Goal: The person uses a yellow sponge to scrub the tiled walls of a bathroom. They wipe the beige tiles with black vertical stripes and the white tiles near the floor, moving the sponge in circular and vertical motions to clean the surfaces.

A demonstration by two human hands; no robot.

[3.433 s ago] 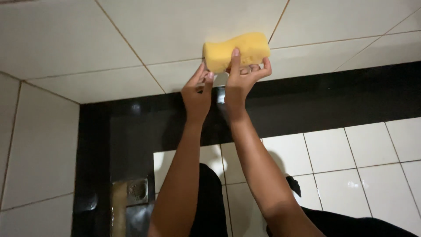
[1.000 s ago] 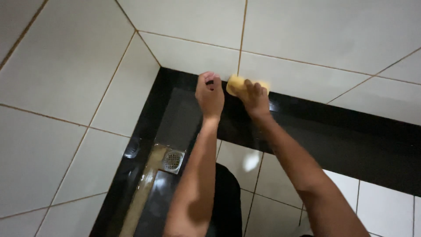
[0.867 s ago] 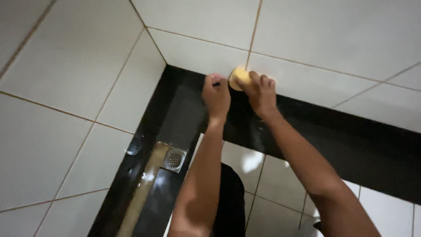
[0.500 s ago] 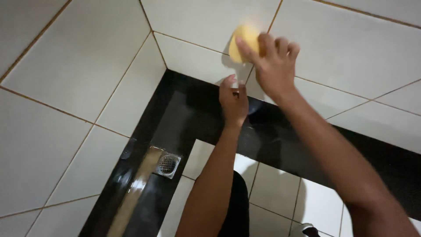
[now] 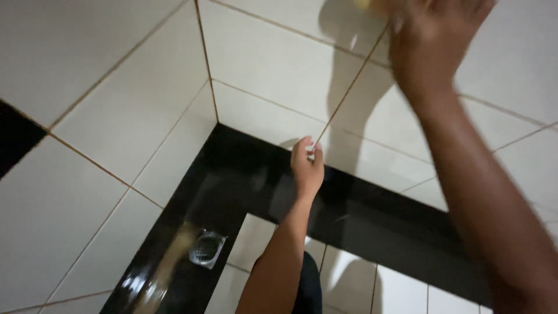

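My right hand (image 5: 433, 43) is raised high against the white wall tiles, blurred by motion, with a sliver of the yellow sponge (image 5: 367, 4) showing at the top edge under its fingers. My left hand (image 5: 307, 166) is lower, fingers together and tips touching the wall tile near a grout line just above the black floor border. It holds nothing.
White tiled walls (image 5: 116, 116) meet in a corner (image 5: 215, 110). A glossy black tile border (image 5: 360, 221) runs along the floor, with a square metal drain (image 5: 206, 248) at lower left. White floor tiles (image 5: 349, 279) lie inside the border.
My right hand has carried the sponge up the wall from the black border to the top of the view. My left hand stays on the wall low down. The view has tilted.
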